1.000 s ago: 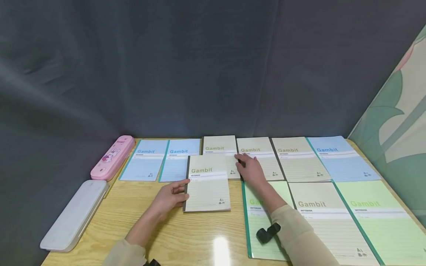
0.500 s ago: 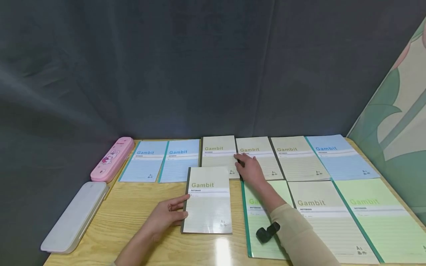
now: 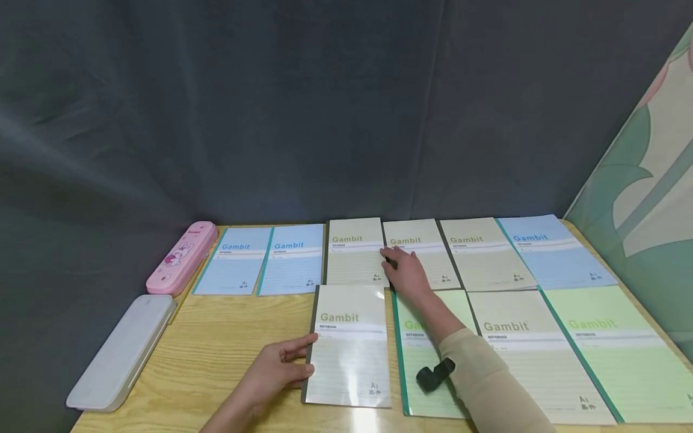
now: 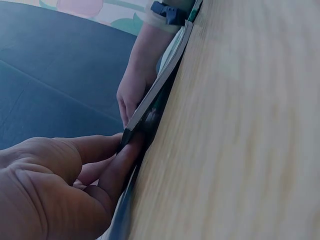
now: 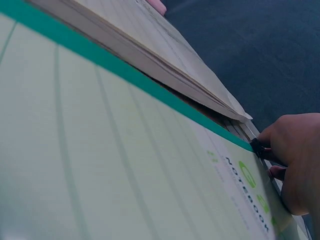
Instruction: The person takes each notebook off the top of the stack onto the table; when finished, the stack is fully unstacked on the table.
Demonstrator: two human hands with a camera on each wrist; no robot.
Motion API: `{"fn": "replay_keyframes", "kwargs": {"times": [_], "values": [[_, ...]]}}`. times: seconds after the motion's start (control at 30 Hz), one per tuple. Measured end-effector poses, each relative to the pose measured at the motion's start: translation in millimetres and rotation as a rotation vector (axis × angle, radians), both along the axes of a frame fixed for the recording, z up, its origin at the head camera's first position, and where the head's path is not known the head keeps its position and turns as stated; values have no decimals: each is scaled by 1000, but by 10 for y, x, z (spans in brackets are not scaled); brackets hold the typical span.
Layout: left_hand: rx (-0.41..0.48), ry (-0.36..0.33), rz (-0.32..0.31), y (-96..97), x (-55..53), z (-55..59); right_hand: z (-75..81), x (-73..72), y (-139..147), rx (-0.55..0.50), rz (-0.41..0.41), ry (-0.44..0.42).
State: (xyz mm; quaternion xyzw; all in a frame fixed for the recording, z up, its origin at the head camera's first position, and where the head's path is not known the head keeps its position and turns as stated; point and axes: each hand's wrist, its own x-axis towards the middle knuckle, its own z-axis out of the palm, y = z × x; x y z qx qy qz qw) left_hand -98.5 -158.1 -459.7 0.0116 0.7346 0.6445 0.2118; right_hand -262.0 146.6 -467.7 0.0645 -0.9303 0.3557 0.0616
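My left hand [image 3: 276, 370] pinches a beige Gambit notebook [image 3: 352, 343] by its black spine, thumb and fingers at its left edge. The left wrist view shows the spine between the left hand's [image 4: 65, 180] thumb and fingers, with the notebook slightly off the wooden tabletop [image 4: 240, 130]. In the back row, my right hand [image 3: 408, 276] holds the black spine edge of a second beige notebook [image 3: 428, 258], beside a third beige notebook [image 3: 354, 252]. In the right wrist view, the right hand's [image 5: 295, 160] fingers close around a dark edge, partly hidden.
Two blue notebooks [image 3: 289, 258] lie at the back left. A pink pencil case [image 3: 181, 258] and a white case [image 3: 121, 355] sit at the left edge. Larger green notebooks [image 3: 617, 349] and a beige one [image 3: 541, 361] cover the right front. A dark curtain [image 3: 325, 108] hangs behind.
The left hand has drawn its beige notebook toward the front and slightly right, uncovering the notebook behind it. The right hand stays in the same place.
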Motion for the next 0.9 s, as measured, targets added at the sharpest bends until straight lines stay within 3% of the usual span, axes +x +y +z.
{"fn": "replay_keyframes", "kwargs": {"times": [0.33,0.7,0.8,0.9], "values": [[83,-15,16,151,85,-23,16,1,-2,5,7,6],[97,-7,21,207,76,-32,29,-1,9,21,4,-2],[48,30,-5,213,67,-10,33,4,8,16,2,-7],[-96,120,-59,196,53,20,34,8,-2,6,6,-12]]}}
